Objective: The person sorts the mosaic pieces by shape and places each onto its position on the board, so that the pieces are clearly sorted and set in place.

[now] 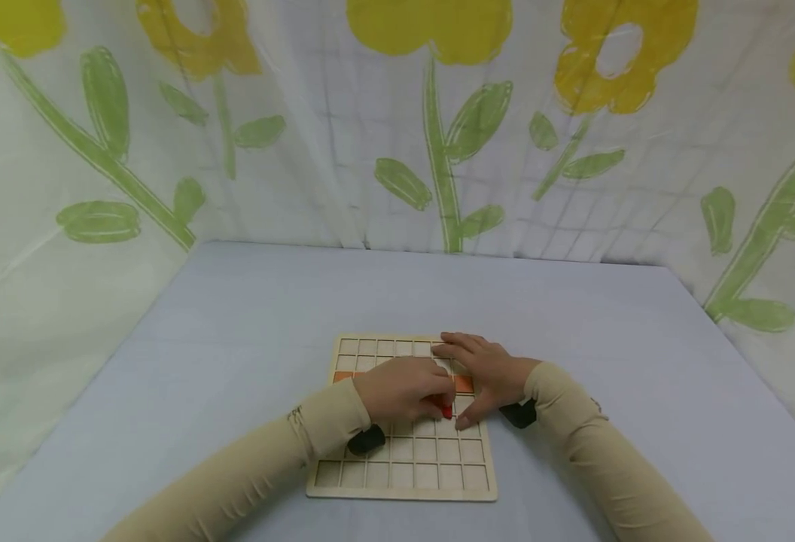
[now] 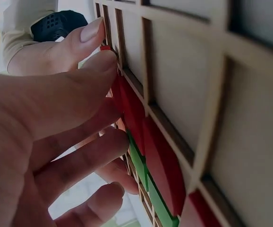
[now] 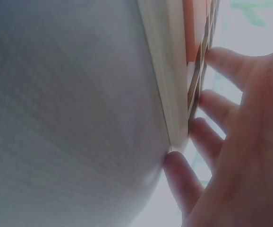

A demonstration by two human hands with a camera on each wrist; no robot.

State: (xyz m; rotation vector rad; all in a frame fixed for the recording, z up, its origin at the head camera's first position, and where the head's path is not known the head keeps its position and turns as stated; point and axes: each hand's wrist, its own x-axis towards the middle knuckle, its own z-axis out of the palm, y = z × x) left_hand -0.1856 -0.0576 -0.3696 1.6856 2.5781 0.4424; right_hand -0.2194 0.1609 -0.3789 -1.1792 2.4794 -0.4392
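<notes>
A light wooden grid board (image 1: 403, 493) with square cells lies on the table. My left hand (image 1: 404, 388) reaches over its middle and pinches a red piece (image 1: 447, 412) between thumb and fingers, close over the cells. In the left wrist view, more red pieces (image 2: 162, 163) and green pieces (image 2: 157, 201) sit in the grid beside the fingers. My right hand (image 1: 492, 373) lies with spread fingers along the board's right edge. Its fingertips rest on that edge and on the nearby cells in the right wrist view. An orange piece (image 1: 464, 384) shows under it.
Another orange piece (image 1: 343, 376) sits in the same row at the board's left side. The pale table (image 1: 248, 301) extends around the board. Behind it hangs a white curtain (image 1: 343, 150) with yellow flowers. Black wrist cameras sit under both sleeves.
</notes>
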